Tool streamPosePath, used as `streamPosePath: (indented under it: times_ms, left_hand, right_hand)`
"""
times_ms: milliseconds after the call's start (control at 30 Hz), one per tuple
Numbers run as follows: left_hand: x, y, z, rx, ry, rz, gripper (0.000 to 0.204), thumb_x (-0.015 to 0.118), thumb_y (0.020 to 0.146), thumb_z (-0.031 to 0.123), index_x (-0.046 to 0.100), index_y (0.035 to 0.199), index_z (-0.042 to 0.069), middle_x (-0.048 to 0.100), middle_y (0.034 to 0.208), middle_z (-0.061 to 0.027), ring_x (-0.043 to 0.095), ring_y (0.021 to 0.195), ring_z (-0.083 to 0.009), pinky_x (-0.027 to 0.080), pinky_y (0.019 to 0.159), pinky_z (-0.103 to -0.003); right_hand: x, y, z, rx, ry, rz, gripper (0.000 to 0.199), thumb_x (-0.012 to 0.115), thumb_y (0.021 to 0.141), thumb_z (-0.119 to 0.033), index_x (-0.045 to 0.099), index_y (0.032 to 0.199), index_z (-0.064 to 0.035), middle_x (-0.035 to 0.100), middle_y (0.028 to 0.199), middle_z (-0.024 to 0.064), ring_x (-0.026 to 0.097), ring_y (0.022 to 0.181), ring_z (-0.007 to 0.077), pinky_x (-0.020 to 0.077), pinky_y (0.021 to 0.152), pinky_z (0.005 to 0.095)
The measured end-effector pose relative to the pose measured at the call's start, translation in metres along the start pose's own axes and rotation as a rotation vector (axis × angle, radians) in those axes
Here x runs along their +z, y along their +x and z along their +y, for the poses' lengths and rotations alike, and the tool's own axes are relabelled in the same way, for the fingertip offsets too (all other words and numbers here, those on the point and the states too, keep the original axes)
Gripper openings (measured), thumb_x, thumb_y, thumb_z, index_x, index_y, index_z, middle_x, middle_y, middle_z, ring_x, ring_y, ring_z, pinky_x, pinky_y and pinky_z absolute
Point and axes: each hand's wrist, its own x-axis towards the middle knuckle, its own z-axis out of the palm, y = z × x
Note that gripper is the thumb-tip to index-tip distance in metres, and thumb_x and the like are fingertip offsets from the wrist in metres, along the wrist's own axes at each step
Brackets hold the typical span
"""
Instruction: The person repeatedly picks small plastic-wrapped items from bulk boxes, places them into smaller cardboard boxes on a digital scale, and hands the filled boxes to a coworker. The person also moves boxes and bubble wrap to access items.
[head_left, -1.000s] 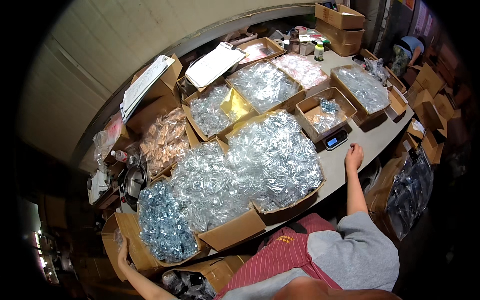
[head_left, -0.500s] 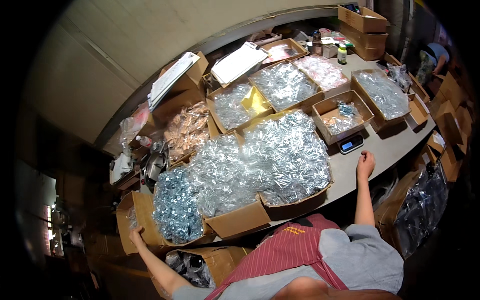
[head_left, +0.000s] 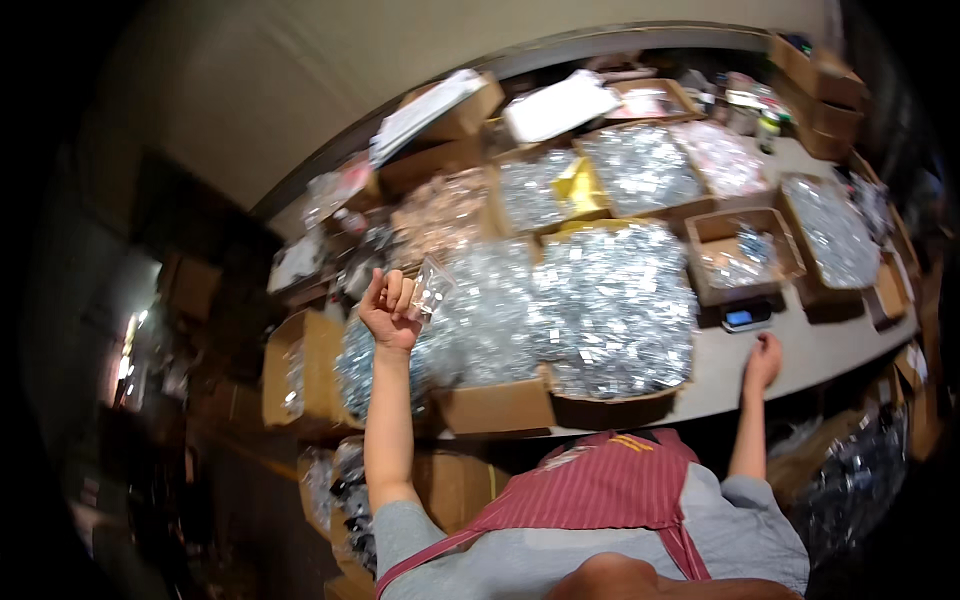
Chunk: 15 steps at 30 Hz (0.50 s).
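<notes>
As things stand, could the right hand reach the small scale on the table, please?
Probably yes: the right hand rests on the table edge just below the scale, with only bare tabletop between them and nothing held.

I saw a glossy clear plastic bag [head_left: 432, 290] in my left hand [head_left: 392, 315], matt brown cardboard boxes [head_left: 497, 405], and a smooth pale surface [head_left: 800, 350].

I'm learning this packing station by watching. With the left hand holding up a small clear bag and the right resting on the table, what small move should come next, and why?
Probably carry the small clear bag rightward to the box on the scale. The left hand pinches it raised above the heaped bag boxes, while the right hand rests by the scale, holding nothing.
</notes>
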Motion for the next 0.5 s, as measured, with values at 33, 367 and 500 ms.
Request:
streamPosePath:
  times_ms: [33, 367, 500]
  left_hand:
    - [0.014, 0.011, -0.023, -0.046, 0.001, -0.056, 0.051, 0.047, 0.101, 0.036, 0.035, 0.056, 0.016, 0.029, 0.048, 0.0029, 0.028, 0.044, -0.0099, 0.032, 0.043, -0.025]
    - [0.205, 0.149, -0.213, -0.291, 0.243, -0.479, 0.044, 0.054, 0.091, 0.035, 0.06, 0.122, 0.003, 0.062, 0.125, -0.0113, 0.06, 0.111, -0.0218, 0.045, 0.101, -0.042]
    - [0.206, 0.13, -0.247, -0.399, 0.35, -0.358, 0.041, 0.056, 0.091, 0.033, 0.061, 0.118, 0.003, 0.063, 0.126, -0.0111, 0.061, 0.109, -0.0178, 0.051, 0.092, -0.032]
  right_hand:
    - [-0.001, 0.0, -0.007, -0.038, -0.025, -0.015, 0.019, 0.063, 0.081, -0.008, 0.067, 0.099, -0.0105, 0.066, 0.095, 0.0087, 0.063, 0.088, 0.0278, 0.05, 0.079, 0.0395]
    - [-0.027, 0.003, -0.038, -0.07, 0.071, -0.016, 0.011, 0.06, 0.079, -0.011, 0.067, 0.087, -0.0148, 0.062, 0.085, 0.003, 0.059, 0.082, 0.0238, 0.0411, 0.078, 0.0395]
    - [-0.032, 0.001, -0.032, -0.079, 0.143, -0.026, 0.009, 0.06, 0.079, -0.01, 0.067, 0.084, -0.0141, 0.06, 0.08, 0.0022, 0.058, 0.079, 0.0229, 0.0402, 0.076, 0.0379]
